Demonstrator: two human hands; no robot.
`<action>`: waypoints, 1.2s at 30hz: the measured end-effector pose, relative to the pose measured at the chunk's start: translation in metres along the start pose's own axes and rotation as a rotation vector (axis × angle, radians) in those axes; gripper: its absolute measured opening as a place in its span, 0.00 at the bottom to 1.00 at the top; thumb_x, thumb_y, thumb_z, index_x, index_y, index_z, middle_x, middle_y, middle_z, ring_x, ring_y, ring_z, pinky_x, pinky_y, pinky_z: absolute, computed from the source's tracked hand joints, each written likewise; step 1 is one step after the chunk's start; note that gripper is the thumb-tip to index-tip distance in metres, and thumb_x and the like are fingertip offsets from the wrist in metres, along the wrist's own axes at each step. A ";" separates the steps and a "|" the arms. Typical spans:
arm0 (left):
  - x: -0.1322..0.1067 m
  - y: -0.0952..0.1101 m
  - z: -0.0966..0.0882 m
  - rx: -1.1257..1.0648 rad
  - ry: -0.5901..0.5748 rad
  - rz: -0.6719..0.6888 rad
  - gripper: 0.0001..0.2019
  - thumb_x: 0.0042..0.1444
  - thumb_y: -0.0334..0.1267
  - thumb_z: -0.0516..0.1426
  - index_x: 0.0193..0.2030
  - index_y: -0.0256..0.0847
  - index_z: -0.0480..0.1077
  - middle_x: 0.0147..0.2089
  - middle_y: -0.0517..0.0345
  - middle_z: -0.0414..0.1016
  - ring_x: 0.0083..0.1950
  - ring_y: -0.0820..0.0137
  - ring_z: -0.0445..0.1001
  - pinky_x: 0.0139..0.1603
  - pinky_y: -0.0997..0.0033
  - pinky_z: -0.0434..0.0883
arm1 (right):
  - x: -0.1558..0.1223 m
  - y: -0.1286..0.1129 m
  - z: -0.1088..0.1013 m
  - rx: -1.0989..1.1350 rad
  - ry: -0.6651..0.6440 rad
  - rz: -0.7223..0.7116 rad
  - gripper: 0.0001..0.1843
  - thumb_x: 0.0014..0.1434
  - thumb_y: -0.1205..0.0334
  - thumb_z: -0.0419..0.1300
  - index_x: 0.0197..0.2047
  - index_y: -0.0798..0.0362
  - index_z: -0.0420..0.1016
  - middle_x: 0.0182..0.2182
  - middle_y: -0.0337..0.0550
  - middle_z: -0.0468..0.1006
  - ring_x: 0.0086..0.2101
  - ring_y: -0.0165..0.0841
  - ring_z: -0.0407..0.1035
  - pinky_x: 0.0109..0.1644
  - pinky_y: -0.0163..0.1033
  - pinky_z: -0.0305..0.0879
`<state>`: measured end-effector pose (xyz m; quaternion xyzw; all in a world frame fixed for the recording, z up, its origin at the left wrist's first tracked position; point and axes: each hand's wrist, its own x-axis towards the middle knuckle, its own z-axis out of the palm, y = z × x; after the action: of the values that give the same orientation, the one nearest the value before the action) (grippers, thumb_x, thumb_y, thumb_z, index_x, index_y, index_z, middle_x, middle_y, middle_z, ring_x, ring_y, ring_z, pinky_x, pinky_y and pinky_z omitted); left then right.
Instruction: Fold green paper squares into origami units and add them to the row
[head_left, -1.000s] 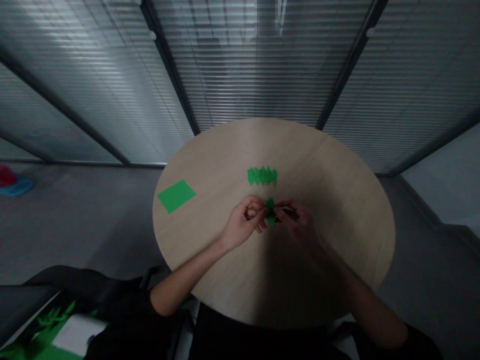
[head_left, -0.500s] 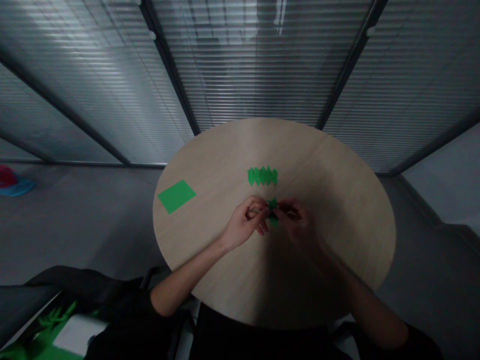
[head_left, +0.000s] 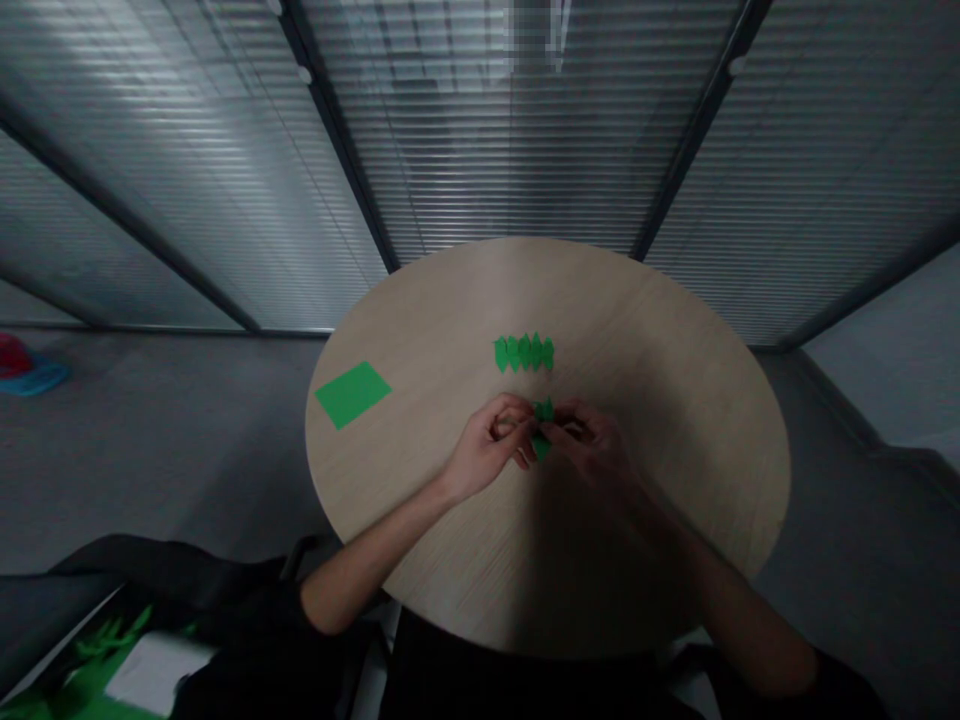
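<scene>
Both my hands meet over the middle of a round wooden table. Between their fingertips is a small folded piece of green paper, partly hidden by my fingers. My left hand pinches it from the left and my right hand from the right. Just beyond my hands lies a row of several folded green paper units, joined side by side. A flat green paper sheet lies near the table's left edge, out of reach of my fingers.
Glass partitions with blinds stand behind the table. A red and blue object lies on the grey floor at far left. At lower left, a dark surface holds green and white items.
The green piece between my fingers has shifted and turned slightly, and my right hand has moved a little closer to my left. The row and the flat sheet stay in place.
</scene>
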<state>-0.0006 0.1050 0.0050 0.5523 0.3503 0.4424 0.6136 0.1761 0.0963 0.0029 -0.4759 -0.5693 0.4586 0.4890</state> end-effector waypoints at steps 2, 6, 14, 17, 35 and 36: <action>0.001 0.000 0.000 0.007 -0.010 -0.019 0.15 0.61 0.47 0.62 0.42 0.38 0.66 0.27 0.63 0.73 0.23 0.74 0.76 0.23 0.76 0.76 | 0.002 0.000 -0.002 -0.039 0.023 -0.038 0.10 0.57 0.53 0.66 0.32 0.51 0.78 0.35 0.43 0.75 0.36 0.35 0.73 0.40 0.41 0.71; 0.001 0.002 -0.001 0.019 0.019 -0.018 0.19 0.63 0.53 0.60 0.40 0.37 0.68 0.25 0.61 0.73 0.23 0.74 0.74 0.23 0.76 0.75 | 0.004 0.001 -0.005 0.006 0.012 -0.020 0.11 0.58 0.51 0.65 0.33 0.49 0.81 0.37 0.44 0.78 0.39 0.37 0.73 0.44 0.43 0.71; 0.006 0.005 -0.013 0.044 0.150 0.037 0.19 0.64 0.54 0.59 0.35 0.37 0.69 0.24 0.61 0.71 0.22 0.76 0.71 0.25 0.77 0.73 | 0.007 0.002 -0.007 0.093 0.113 0.042 0.13 0.54 0.47 0.68 0.35 0.48 0.81 0.34 0.43 0.83 0.36 0.38 0.77 0.45 0.45 0.74; 0.008 0.004 -0.018 0.077 0.155 0.043 0.19 0.63 0.54 0.60 0.35 0.37 0.70 0.22 0.63 0.70 0.21 0.77 0.69 0.24 0.77 0.71 | 0.009 -0.001 -0.010 0.151 0.050 0.066 0.14 0.55 0.46 0.68 0.35 0.47 0.80 0.33 0.42 0.82 0.35 0.37 0.76 0.44 0.44 0.73; -0.001 -0.007 -0.003 0.057 0.095 0.112 0.14 0.59 0.40 0.64 0.46 0.40 0.65 0.29 0.61 0.75 0.30 0.72 0.78 0.26 0.78 0.77 | 0.024 -0.005 -0.003 0.113 -0.094 0.038 0.13 0.54 0.48 0.69 0.32 0.49 0.81 0.28 0.38 0.81 0.29 0.33 0.75 0.36 0.39 0.71; -0.001 -0.007 -0.004 0.062 0.101 0.110 0.13 0.59 0.40 0.64 0.45 0.39 0.66 0.30 0.60 0.75 0.31 0.72 0.78 0.27 0.77 0.77 | 0.025 -0.004 -0.002 0.104 -0.087 0.027 0.13 0.54 0.48 0.69 0.32 0.49 0.80 0.28 0.38 0.81 0.29 0.34 0.75 0.36 0.39 0.71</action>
<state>-0.0030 0.1058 -0.0024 0.5666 0.3633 0.4916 0.5525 0.1763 0.1205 0.0105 -0.4372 -0.5588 0.5144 0.4817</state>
